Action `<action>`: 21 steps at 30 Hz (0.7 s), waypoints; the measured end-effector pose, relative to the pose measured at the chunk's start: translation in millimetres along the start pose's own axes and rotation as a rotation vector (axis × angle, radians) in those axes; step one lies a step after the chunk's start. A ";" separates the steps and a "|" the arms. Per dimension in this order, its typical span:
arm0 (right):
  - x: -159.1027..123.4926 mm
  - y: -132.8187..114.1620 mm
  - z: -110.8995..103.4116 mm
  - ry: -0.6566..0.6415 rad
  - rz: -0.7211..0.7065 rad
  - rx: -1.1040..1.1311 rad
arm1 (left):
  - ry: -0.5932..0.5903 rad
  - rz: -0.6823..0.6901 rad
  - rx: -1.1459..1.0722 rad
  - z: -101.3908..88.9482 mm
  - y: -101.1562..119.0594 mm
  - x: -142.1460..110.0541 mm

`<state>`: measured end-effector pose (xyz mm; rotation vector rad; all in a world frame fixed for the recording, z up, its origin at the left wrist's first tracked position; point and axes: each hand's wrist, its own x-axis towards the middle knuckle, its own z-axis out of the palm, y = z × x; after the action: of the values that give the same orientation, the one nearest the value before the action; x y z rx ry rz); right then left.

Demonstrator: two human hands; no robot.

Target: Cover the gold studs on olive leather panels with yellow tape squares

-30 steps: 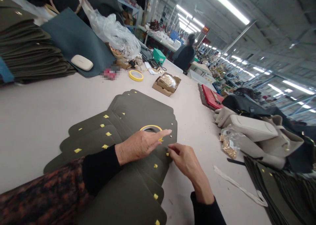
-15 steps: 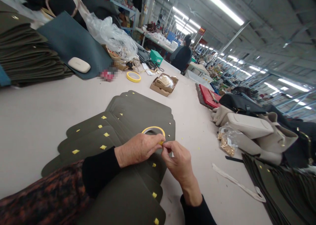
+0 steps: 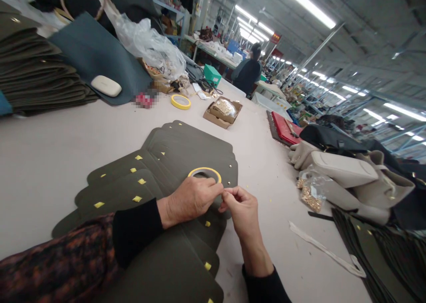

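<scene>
My left hand [image 3: 193, 199] is closed on a roll of yellow tape [image 3: 205, 169], whose far rim shows beyond the fingers. Right against it, my right hand [image 3: 241, 203] is pinched shut at the near side of the roll; what lies between its fingertips is too small to make out. Beneath both hands, dark olive panels [image 3: 199, 141] lie fanned out and overlapping on the table. Small yellow tape pieces [image 3: 141, 181] stick to several of them. Two small metal studs [image 3: 229, 183] show near the right edge of the top panel.
A second yellow tape roll [image 3: 180, 101] and a cardboard box of gold-coloured hardware [image 3: 223, 111] stand farther back. Stacked olive panels [image 3: 40, 72] rise at the left. Beige bags [image 3: 346, 166], a bag of gold parts [image 3: 311, 196] and a pale strip [image 3: 324, 247] lie on the right.
My fingertips remain together at the tape roll, and the left hand has closed in more over its near side. The view has shifted slightly.
</scene>
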<state>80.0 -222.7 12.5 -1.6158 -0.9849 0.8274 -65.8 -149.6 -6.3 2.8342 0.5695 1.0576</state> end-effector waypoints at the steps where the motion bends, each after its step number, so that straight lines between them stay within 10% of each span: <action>1: 2.2 -1.0 1.3 0.001 0.020 0.026 | 0.011 -0.001 0.007 -0.8 -0.5 0.2; 16: 19.9 7.9 8.5 0.131 0.159 0.325 | 0.095 -0.074 -0.102 -8.0 4.4 -3.9; 21: 36.4 29.5 -20.8 0.153 0.183 0.176 | -0.074 -0.093 -0.037 -5.3 7.9 -9.4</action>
<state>119.8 -202.4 -12.8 -1.6068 -0.6452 0.8738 -73.3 -160.7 -6.6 2.7717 0.6609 0.9337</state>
